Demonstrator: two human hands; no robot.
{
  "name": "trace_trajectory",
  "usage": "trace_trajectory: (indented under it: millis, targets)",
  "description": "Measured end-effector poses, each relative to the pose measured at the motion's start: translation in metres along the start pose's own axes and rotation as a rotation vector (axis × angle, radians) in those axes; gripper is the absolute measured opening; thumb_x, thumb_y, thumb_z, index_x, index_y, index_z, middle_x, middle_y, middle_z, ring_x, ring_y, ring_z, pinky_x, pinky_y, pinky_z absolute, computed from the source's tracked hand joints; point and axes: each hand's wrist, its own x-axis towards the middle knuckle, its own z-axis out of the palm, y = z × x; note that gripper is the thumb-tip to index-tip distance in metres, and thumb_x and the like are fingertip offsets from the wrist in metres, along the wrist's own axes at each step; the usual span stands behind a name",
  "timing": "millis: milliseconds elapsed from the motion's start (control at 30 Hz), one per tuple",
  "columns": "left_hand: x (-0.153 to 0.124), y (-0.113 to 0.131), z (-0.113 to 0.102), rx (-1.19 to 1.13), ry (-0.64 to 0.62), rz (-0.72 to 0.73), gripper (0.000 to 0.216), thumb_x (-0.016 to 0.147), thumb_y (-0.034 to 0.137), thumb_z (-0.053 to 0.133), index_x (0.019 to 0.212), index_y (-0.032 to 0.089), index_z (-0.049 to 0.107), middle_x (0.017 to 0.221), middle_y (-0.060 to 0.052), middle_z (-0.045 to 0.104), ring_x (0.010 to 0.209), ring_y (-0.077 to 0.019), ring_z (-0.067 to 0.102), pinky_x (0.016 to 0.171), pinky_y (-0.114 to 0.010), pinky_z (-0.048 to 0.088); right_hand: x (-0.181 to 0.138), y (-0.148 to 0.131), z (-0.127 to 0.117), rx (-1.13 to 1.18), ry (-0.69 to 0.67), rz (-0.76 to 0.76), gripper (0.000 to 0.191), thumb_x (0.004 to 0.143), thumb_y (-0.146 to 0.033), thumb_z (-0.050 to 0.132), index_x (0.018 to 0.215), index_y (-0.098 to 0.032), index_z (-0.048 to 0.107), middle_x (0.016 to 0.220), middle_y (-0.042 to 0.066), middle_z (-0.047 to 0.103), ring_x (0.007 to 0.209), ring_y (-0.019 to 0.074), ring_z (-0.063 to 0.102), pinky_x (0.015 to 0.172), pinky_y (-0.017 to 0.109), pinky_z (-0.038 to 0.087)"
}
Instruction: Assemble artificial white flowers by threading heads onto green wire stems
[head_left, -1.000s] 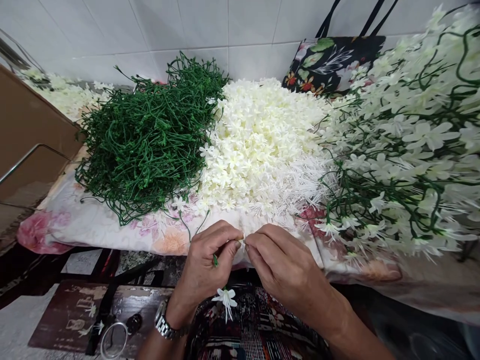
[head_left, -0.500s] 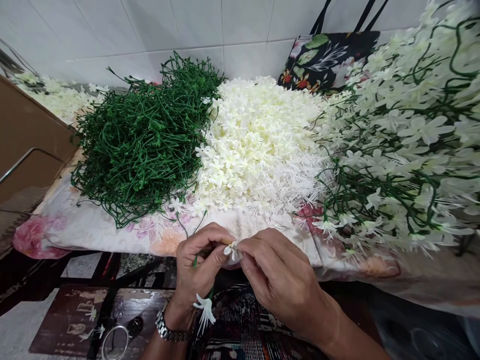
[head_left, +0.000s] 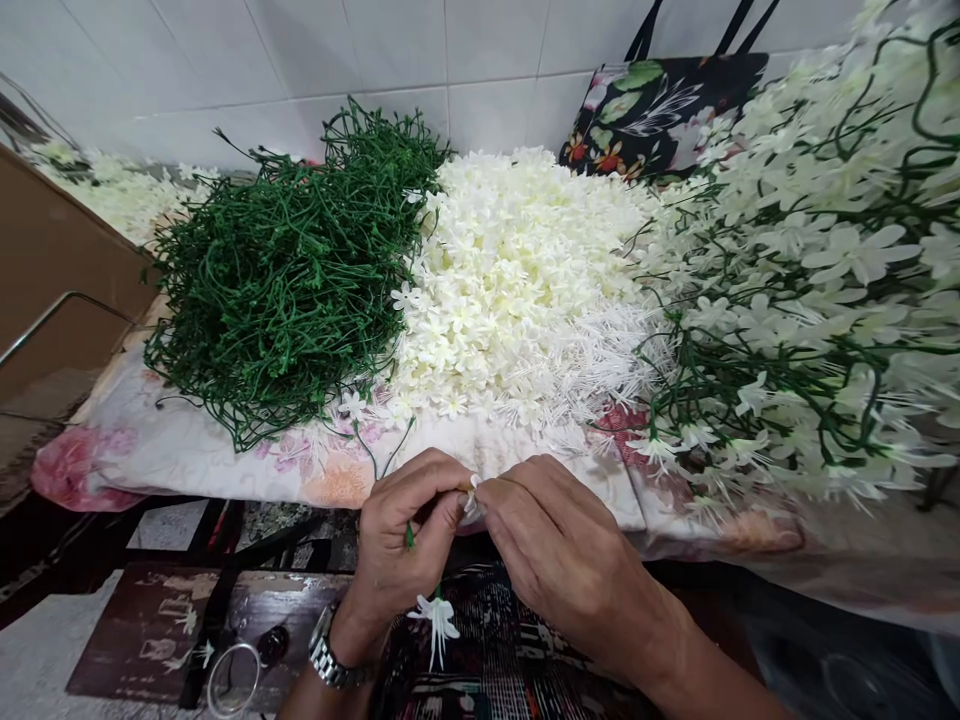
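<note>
At the table's front edge, my left hand [head_left: 409, 530] is closed around a green artificial flower stem [head_left: 409, 536], its thumb and forefinger pinched together. From below that hand hangs a white flower [head_left: 436, 622] with thin stamens, and two stem tips [head_left: 385, 465] stick up behind the fingers. My right hand [head_left: 559, 550] is also pinched, its fingertips meeting the left ones at a small white flower [head_left: 473, 500]. Fingers cover most of this flower. Beyond the hands lie a heap of green plastic stems [head_left: 277, 270], loose white flower heads [head_left: 502, 280] and white stamen pieces [head_left: 607, 355].
Finished-looking white flowers on stems [head_left: 825, 330] pile high at the right. A floral black bag [head_left: 660, 115] leans on the tiled wall. A cardboard box [head_left: 60, 260] stands at the left on the floral cloth [head_left: 225, 475]. Below lies a brown wooden surface [head_left: 142, 630].
My pinched fingers have shifted slightly and cover more of the small flower. The left hand has turned a little, and the hanging white flower has swung to the right.
</note>
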Motion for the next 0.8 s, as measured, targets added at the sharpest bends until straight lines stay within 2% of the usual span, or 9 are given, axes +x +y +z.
trace_trajectory:
  millis: [100, 267, 367, 433, 567, 667, 800]
  targets:
    - [0.001, -0.001, 0.001, -0.054, -0.003, -0.066, 0.017, 0.076, 0.003, 0.056, 0.076, 0.017, 0.066, 0.065, 0.000, 0.057, 0.060, -0.0106, 0.053, 0.053, -0.020, 0.041, 0.001, 0.003, 0.003, 0.089, 0.024, 0.045, 0.017, 0.086, -0.002, 0.043, 0.080, -0.009, 0.058, 0.065, 0.006, 0.053, 0.064, 0.0160, 0.048, 0.057, 0.030, 0.043]
    - [-0.002, -0.009, 0.005, -0.356, 0.086, -0.365, 0.007, 0.076, 0.018, 0.063, 0.070, 0.016, 0.067, 0.062, 0.001, 0.055, 0.053, -0.0091, 0.048, 0.047, -0.019, 0.037, 0.002, 0.012, 0.001, 0.333, 0.058, 0.152, 0.010, 0.087, -0.011, 0.048, 0.093, -0.010, 0.057, 0.073, 0.005, 0.056, 0.068, 0.0129, 0.052, 0.060, 0.025, 0.046]
    - [-0.004, -0.010, 0.007, -0.449, 0.146, -0.476, 0.007, 0.074, 0.022, 0.067, 0.071, 0.016, 0.068, 0.061, 0.001, 0.054, 0.050, -0.0083, 0.046, 0.046, -0.018, 0.036, 0.002, 0.015, 0.000, 0.326, 0.067, 0.196, 0.032, 0.081, -0.023, 0.061, 0.109, -0.009, 0.052, 0.093, 0.010, 0.059, 0.083, 0.0163, 0.055, 0.071, 0.029, 0.049]
    - [-0.005, -0.008, 0.008, -0.447, 0.174, -0.481, 0.006, 0.073, 0.022, 0.067, 0.070, 0.016, 0.068, 0.060, 0.002, 0.054, 0.051, -0.0078, 0.045, 0.047, -0.018, 0.035, 0.001, 0.016, 0.001, 0.332, 0.047, 0.196, 0.039, 0.080, -0.025, 0.063, 0.113, -0.009, 0.051, 0.100, 0.012, 0.059, 0.088, 0.0177, 0.056, 0.075, 0.031, 0.050]
    - [-0.003, -0.002, 0.013, -0.395, 0.157, -0.429, 0.007, 0.074, 0.018, 0.065, 0.067, 0.016, 0.067, 0.061, 0.002, 0.056, 0.052, -0.0070, 0.047, 0.048, -0.016, 0.036, -0.001, 0.017, 0.006, 0.345, 0.089, 0.180, 0.015, 0.085, -0.013, 0.053, 0.099, -0.013, 0.058, 0.080, 0.006, 0.062, 0.074, 0.0141, 0.058, 0.065, 0.027, 0.050]
    - [-0.001, 0.002, 0.016, -0.289, 0.144, -0.408, 0.008, 0.074, 0.015, 0.063, 0.066, 0.015, 0.066, 0.060, 0.003, 0.055, 0.052, -0.0065, 0.046, 0.048, -0.015, 0.035, -0.003, 0.018, 0.008, 0.324, 0.139, 0.173, 0.014, 0.084, -0.008, 0.050, 0.091, -0.014, 0.060, 0.073, 0.005, 0.062, 0.067, 0.0133, 0.058, 0.059, 0.026, 0.050]
    - [0.001, 0.007, 0.016, -0.185, 0.108, -0.487, 0.007, 0.073, 0.015, 0.059, 0.067, 0.014, 0.063, 0.057, 0.003, 0.054, 0.050, -0.0070, 0.046, 0.047, -0.016, 0.036, -0.007, 0.020, 0.006, 0.331, 0.168, 0.196, 0.013, 0.082, -0.006, 0.052, 0.088, -0.014, 0.061, 0.071, 0.003, 0.062, 0.065, 0.0125, 0.057, 0.058, 0.025, 0.047]
